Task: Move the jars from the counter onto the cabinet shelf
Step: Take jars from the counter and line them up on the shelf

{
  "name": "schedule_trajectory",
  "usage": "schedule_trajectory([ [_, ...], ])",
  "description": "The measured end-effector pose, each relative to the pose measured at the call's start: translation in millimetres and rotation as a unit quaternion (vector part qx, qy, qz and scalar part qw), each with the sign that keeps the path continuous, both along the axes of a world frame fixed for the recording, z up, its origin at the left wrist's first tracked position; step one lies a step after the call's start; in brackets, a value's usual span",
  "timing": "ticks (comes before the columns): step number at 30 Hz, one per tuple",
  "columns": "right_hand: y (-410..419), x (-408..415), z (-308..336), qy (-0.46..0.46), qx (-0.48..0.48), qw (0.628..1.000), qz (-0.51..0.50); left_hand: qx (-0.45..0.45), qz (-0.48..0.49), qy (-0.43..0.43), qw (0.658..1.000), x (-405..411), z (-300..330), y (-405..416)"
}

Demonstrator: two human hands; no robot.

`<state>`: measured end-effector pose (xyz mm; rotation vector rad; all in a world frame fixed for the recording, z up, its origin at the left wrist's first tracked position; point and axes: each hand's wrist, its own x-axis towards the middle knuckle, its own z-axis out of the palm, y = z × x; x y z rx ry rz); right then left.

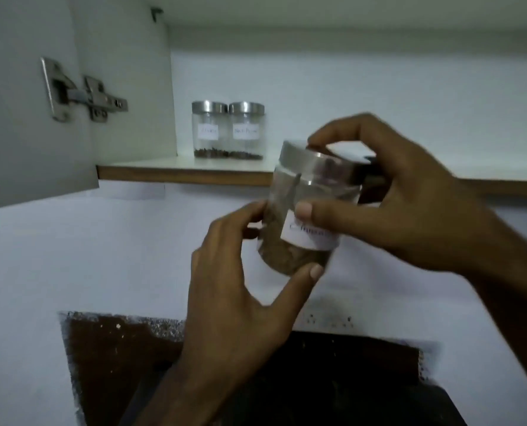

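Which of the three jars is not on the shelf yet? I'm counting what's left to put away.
The tilted jar held in front of the shelf by the left hand and right hand. The two other jars stand upright together on it.

Three jars, two hands

Two jars (209,129) (247,130) stand on one shelf (182,170). One more jar (310,207) is held by a left hand (237,290) and a right hand (394,198). One hinge (84,90).

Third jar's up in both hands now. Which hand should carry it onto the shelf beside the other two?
Right, probably. The right hand wraps the held jar from lid to label; the left hand only cradles its base. Open shelf space lies right of the two shelved jars.
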<state>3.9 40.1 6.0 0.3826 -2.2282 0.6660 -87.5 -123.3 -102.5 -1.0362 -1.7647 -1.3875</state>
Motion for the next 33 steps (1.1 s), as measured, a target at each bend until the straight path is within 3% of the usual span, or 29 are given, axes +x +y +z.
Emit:
schedule_trajectory([
  [4, 1, -11, 61, 0.054, 0.019, 0.998, -0.035, -0.093, 0.101, 0.114, 0.984, -16, 69, -2],
  [9, 24, -56, 107, 0.002, 0.004, 0.997, -0.076, -0.173, 0.227, 0.181, 0.941, -53, 137, 11],
  [18, 57, -141, 107, -0.071, 0.016, 0.991, -0.114, -0.330, 0.279, 0.139, 0.891, -138, 192, 49],
  [24, 65, -178, 119, -0.073, 0.167, 0.947, -0.264, -0.391, 0.286, 0.077, 0.872, -181, 211, 64],
  [33, 80, -226, 128, -0.096, 0.234, 0.917, -0.309, -0.483, 0.248, 0.041, 0.839, -216, 221, 88],
])
